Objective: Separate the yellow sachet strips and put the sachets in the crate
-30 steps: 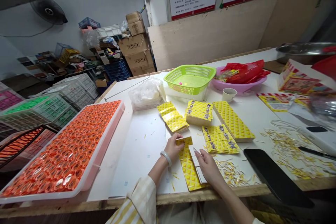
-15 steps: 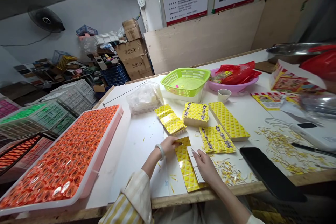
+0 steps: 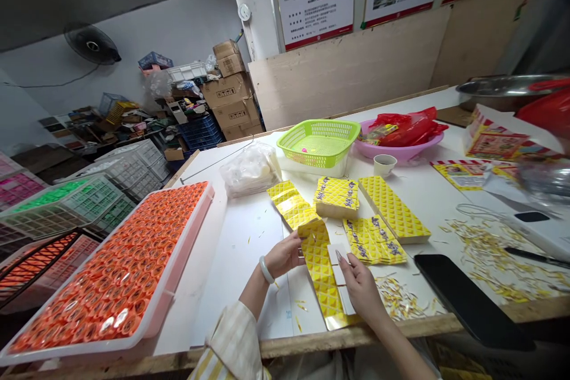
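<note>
My left hand (image 3: 285, 254), a pale bangle on its wrist, pinches the far end of a long yellow patterned card strip (image 3: 321, 270). That end is bent up, while the near end reaches the table's front edge. My right hand (image 3: 361, 285) grips a white-faced card piece (image 3: 336, 261) with thin dividing lines, thumb on top; it overlaps the strip's right side. Beyond the strip lie a fanned pile of yellow cards (image 3: 294, 205), a thick stack of yellow cards (image 3: 336, 195) with purple print, a spread row of similar cards (image 3: 374, 238) and a long yellow stack (image 3: 394, 209).
A tray of orange round pieces (image 3: 120, 261) fills the left. Behind stand a plastic bag (image 3: 250, 169), green basket (image 3: 318, 141), purple basin (image 3: 405, 151) and paper cup (image 3: 384, 164). Right are a black phone (image 3: 467, 297), a pen (image 3: 534, 256) and yellow scraps (image 3: 485, 255).
The strip's far end has been bent up by my left hand, where it lay flatter before. My right hand stays on the white-faced card piece. The whole view has shifted slightly.
</note>
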A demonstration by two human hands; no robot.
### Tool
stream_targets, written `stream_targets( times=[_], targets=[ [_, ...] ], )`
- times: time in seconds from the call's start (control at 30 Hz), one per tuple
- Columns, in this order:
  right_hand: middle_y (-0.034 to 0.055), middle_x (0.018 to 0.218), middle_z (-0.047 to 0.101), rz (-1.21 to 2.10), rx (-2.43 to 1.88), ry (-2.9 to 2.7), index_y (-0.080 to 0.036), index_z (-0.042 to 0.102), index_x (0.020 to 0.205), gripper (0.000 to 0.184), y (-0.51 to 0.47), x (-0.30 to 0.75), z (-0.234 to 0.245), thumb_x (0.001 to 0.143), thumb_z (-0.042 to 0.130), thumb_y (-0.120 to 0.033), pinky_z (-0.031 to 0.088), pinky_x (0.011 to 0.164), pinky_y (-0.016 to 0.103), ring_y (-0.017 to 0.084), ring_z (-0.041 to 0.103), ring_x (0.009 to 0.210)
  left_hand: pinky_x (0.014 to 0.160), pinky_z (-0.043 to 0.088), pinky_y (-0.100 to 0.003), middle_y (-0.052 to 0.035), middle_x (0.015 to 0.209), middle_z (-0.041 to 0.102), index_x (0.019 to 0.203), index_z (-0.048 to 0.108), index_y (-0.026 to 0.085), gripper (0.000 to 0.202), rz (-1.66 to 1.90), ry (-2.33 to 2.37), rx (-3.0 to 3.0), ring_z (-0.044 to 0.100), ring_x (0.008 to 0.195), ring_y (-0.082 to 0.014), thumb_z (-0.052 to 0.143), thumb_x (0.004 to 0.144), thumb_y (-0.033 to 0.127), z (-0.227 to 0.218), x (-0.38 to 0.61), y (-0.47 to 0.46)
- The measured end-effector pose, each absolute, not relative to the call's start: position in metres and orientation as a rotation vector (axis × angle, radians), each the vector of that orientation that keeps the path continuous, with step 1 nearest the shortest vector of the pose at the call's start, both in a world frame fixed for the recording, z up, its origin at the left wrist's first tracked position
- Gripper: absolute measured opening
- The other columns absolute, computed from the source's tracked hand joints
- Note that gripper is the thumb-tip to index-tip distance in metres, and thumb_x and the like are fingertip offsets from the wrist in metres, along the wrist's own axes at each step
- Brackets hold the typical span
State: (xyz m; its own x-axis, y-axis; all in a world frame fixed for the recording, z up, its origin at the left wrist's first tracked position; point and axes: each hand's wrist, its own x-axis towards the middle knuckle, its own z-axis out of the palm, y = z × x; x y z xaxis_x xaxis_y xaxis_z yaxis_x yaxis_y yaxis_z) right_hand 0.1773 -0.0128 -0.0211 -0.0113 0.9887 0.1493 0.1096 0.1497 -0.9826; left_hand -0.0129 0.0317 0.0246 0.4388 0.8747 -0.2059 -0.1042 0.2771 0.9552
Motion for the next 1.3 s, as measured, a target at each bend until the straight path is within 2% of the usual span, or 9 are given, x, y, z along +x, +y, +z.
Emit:
stream_targets(
  times=[0.1,0.27,0.57,0.7,0.83,1.03,1.13,1.2,1.3],
  targets=[
    [-0.0006,0.064,0.055,1.037,-1.179,-1.333,-0.021,0.048,0.075,0.036,-0.013,0.179,-0.023,0.088,0.042,-0.055,0.041,0.055,0.023,0.014,0.051,0.059,0.085,0.05,-0.036,-0.012,0.113,0.063,0.116,0.051,0.019,0.051,0.811,0.854,1.041,0.062,0.101,-0.0234,0.063,0.078,0.05,0.02,0.004,0.01],
    [-0.0015,0.065,0.054,1.045,-1.187,-1.354,-0.022,0.047,0.077,0.034,-0.014,0.178,-0.024,0.089,0.041,-0.053,0.041,0.055,0.023,0.014,0.051,0.059,0.082,0.051,-0.037,-0.0134,0.111,0.065,0.114,0.044,0.017,0.072,0.961,0.972,0.897,0.064,0.097,-0.0264,0.085,0.055,0.028,0.015,0.023,-0.014],
    [-0.0046,0.059,0.044,0.963,-1.234,-1.388,-0.022,0.042,0.069,0.038,-0.017,0.174,-0.02,0.088,0.042,-0.055,0.034,0.053,0.024,0.012,0.043,0.055,0.086,0.048,-0.037,-0.0082,0.103,0.067,0.104,0.054,0.015,0.048,1.038,1.0,1.104,0.061,0.099,-0.0267,0.07,0.059,0.011,0.005,0.03,-0.006],
    [-0.0048,0.059,0.043,0.962,-1.253,-1.382,-0.022,0.043,0.072,0.036,-0.017,0.175,-0.018,0.088,0.041,-0.054,0.033,0.052,0.024,0.013,0.042,0.054,0.092,0.044,-0.036,-0.0056,0.105,0.065,0.105,0.057,0.017,0.049,0.953,0.971,1.163,0.057,0.104,-0.0254,0.075,0.06,0.018,0.004,0.025,-0.004],
    [-0.0039,0.06,0.045,0.981,-1.244,-1.381,-0.022,0.042,0.072,0.036,-0.016,0.174,-0.018,0.089,0.04,-0.053,0.036,0.053,0.024,0.014,0.044,0.056,0.08,0.049,-0.038,-0.0067,0.094,0.068,0.103,0.062,0.017,0.047,0.73,0.9,1.165,0.063,0.091,-0.0256,0.075,0.066,0.043,0.013,0.013,-0.004],
    [-0.0031,0.059,0.047,0.966,-1.249,-1.38,-0.022,0.045,0.073,0.037,-0.015,0.174,-0.02,0.088,0.041,-0.055,0.037,0.052,0.024,0.014,0.045,0.055,0.079,0.049,-0.036,-0.0059,0.081,0.067,0.09,0.064,0.013,0.057,0.765,1.028,1.186,0.063,0.08,-0.0232,0.078,0.056,0.056,0.007,0.017,0.001],
    [-0.0013,0.06,0.051,0.948,-1.264,-1.37,-0.021,0.047,0.074,0.038,-0.014,0.177,-0.021,0.087,0.041,-0.057,0.038,0.052,0.024,0.015,0.048,0.057,0.073,0.05,-0.039,-0.0055,0.077,0.063,0.104,0.058,0.013,0.066,0.874,1.206,1.182,0.061,0.076,-0.0238,0.073,0.061,0.06,-0.001,0.016,0.001],
    [-0.0001,0.062,0.055,0.936,-1.275,-1.367,-0.021,0.048,0.074,0.039,-0.013,0.18,-0.022,0.087,0.04,-0.058,0.039,0.052,0.025,0.016,0.05,0.058,0.081,0.047,-0.042,-0.0072,0.087,0.061,0.118,0.049,0.016,0.064,1.04,1.367,1.228,0.059,0.087,-0.0248,0.065,0.072,0.059,-0.002,0.01,-0.004],
    [0.0001,0.061,0.056,0.918,-1.293,-1.395,-0.021,0.048,0.074,0.041,-0.009,0.181,-0.025,0.087,0.038,-0.059,0.039,0.051,0.025,0.015,0.05,0.055,0.1,0.035,-0.045,-0.0106,0.105,0.057,0.116,0.05,0.021,0.049,1.256,1.488,1.726,0.05,0.109,-0.0265,0.064,0.078,0.049,0.001,-0.001,-0.018]
  ],
)
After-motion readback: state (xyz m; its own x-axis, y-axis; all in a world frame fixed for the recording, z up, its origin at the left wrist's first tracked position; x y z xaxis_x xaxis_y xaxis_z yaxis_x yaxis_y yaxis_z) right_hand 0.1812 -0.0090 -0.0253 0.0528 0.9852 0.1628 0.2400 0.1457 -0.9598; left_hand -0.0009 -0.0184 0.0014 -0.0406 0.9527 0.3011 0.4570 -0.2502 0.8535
